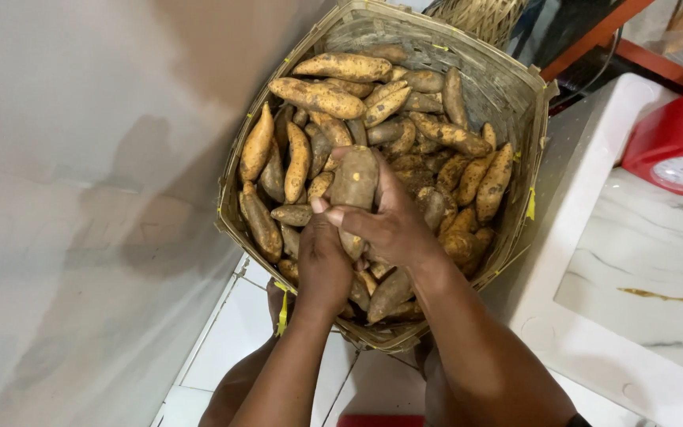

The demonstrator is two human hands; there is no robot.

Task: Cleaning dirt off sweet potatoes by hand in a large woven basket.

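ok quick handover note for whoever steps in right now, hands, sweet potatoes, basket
Right hand: wrapped around one large sweet potato, held upright above the pile.
Left hand: closed low against the same sweet potato, just under the right hand's fingers.
Woven basket: sits on the tiled floor between a white wall and a white marble-topped counter, heaped with dusty orange-brown sweet potatoes.
A red scale stands on the counter.
Done: one sweet potato lifted from the heap.
Left: the heap still lies in the basket.

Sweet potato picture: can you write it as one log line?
right hand: holds sweet potato | left hand: touches it underneath | basket: full of sweet potatoes
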